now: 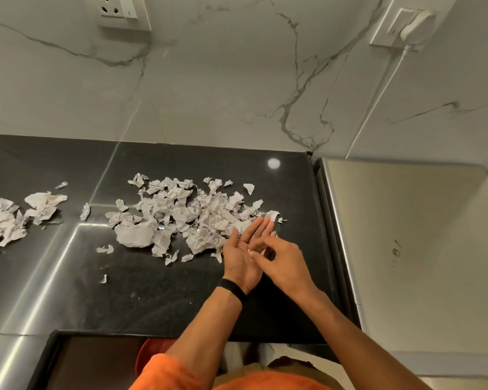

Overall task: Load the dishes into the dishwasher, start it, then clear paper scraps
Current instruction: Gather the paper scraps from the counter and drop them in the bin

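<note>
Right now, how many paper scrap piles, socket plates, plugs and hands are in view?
Paper scrap piles: 2, large centre, smaller left
Wall socket plates: 2
White plug: 1
Hands: 2, left hand, right hand
Total: 7

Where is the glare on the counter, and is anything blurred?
Head view: a round bright spot sits on the counter behind the scraps, pale streaks cross its left; scraps, left hand and right hand look sharp.

One head-worn camera looks steeply down on the black counter [152, 291] (wide-angle, edges bowed). It faces the marble wall [209, 80], close over the surface.
</note>
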